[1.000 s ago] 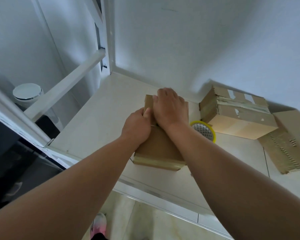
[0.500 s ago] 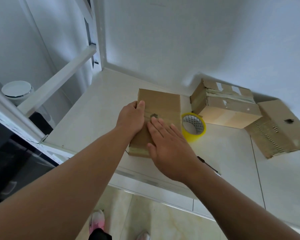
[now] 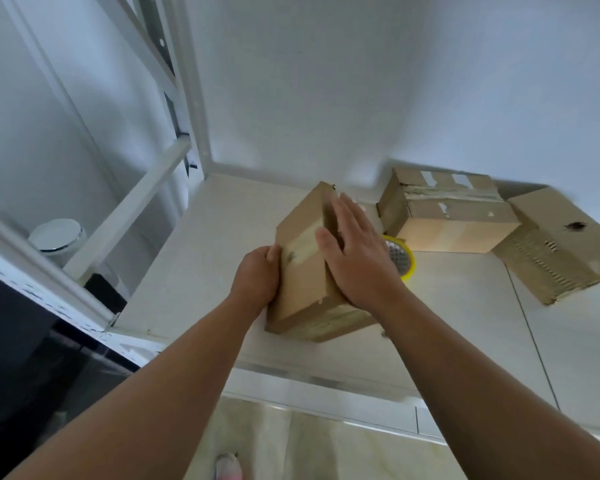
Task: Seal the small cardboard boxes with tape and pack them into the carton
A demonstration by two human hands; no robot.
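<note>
Left hand (image 3: 257, 276) fingers curled, gripping the tilted small box (image 3: 302, 273) at its left edge; right hand (image 3: 358, 259) fingers straight, flat against its right face.

The white surface (image 3: 219, 237) runs up to a plain white wall (image 3: 326, 81) at 12 o'clock; a slanted white rail (image 3: 129, 209) crosses at 9 o'clock, with a round white lidded bin (image 3: 57, 235) behind it; a dark glossy panel (image 3: 32, 358) lies at 8 o'clock; beige floor tiles (image 3: 343, 448) and my pink shoe (image 3: 227, 467) show at 6 o'clock.
</note>
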